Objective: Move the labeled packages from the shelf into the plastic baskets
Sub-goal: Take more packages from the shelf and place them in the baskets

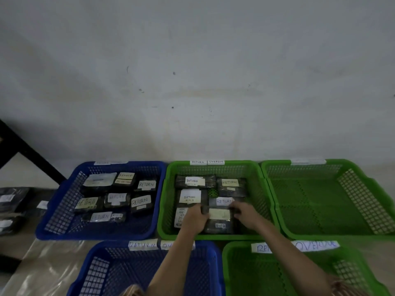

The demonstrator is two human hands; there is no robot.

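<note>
Both my hands are inside the middle green basket (259, 201), gripping a dark package with a pale label (219, 218) low on the basket floor near its front. My left hand (195, 217) holds the package's left edge. My right hand (243, 211) holds its right edge. Several other dark packages labelled RETURN (193, 181) lie around it in the same basket. The blue basket (62, 201) to the left holds several more labelled packages (146, 184).
An empty green basket (363, 189) stands at the right. A blue basket (102, 272) and a green basket (350, 272) sit in front, both with RETURN/OVERDUE tags. More dark packages (10, 199) lie at the far left under a black frame (27, 150). A grey wall is behind.
</note>
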